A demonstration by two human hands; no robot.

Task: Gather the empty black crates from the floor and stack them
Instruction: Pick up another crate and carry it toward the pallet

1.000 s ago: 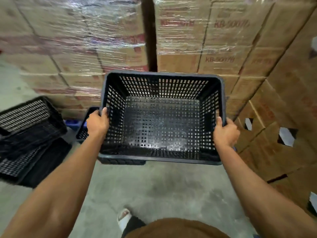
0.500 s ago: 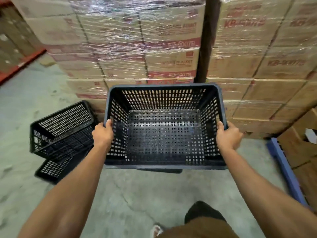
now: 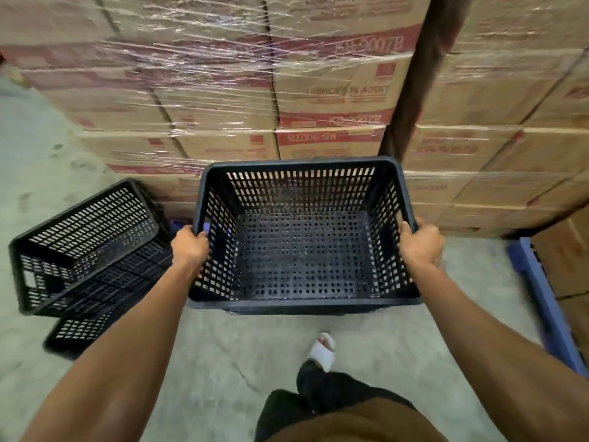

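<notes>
I carry an empty black perforated crate (image 3: 302,256) in front of me, level and above the floor. My left hand (image 3: 190,247) grips its left rim and my right hand (image 3: 420,245) grips its right rim. To the left, a tilted black crate (image 3: 86,247) lies on the floor. It rests on another black crate (image 3: 79,330), whose lower edge shows beneath it.
Shrink-wrapped stacks of cardboard boxes (image 3: 242,90) rise right behind the crates, with a dark gap (image 3: 411,90) between two stacks. A blue pallet (image 3: 545,301) with boxes lies at the right. Bare concrete floor (image 3: 38,161) lies at the left and beneath me; my white sandal (image 3: 323,349) steps forward.
My view has swung left while I walk with the crate held in both hands. The floor crates have come closer at the left, and the boxes at the right have slid out of view.
</notes>
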